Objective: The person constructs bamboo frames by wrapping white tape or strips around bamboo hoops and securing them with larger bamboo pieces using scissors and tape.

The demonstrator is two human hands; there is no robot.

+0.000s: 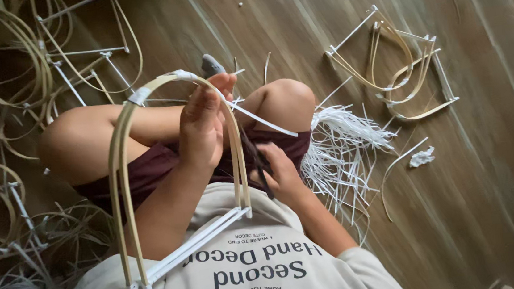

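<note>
While curled around the top of the arch, left hand (201,127) fingers (212,92) grasp the bent bamboo frame (124,174) near its crown, thumb side pressing a flat white plastic strip (261,121) against the cane. Strip runs from the fingers down and right, ending just above the right knee (287,101). More white wrap (139,96) binds the arch's upper left shoulder.

Right hand (281,173) sits lower, near the lap, fingers closed on a thin dark tool (257,163); exact type cannot be told, looks like a narrow blade or scissors. Tool crosses behind the frame's right leg.

Frame: doubled pale bamboo strips bent into a tall U, both legs coming down onto the chest, joined at the base by a white-wrapped crossbar (194,246). Stands upright between the knees, left leg end at the shirt's lower left, right leg end near mid chest.

Sitting cross-legged on a wood-plank floor (495,173), dark maroon shorts (147,166), pale shirt (262,274) with dark print.

Outward: loose bundle of white plastic strips (344,149) fanned on the floor just right of the right knee. Stack of finished-looking bamboo frames (396,67) farther right, well apart from the hands. Small crumpled white scrap (422,157) near that stack. Tangle of bamboo hoops and frames (21,66) piled at left and upper left, more along the left edge (3,216). Grey toe-shaped object (211,65) just beyond the arch top, partly hidden.
</note>
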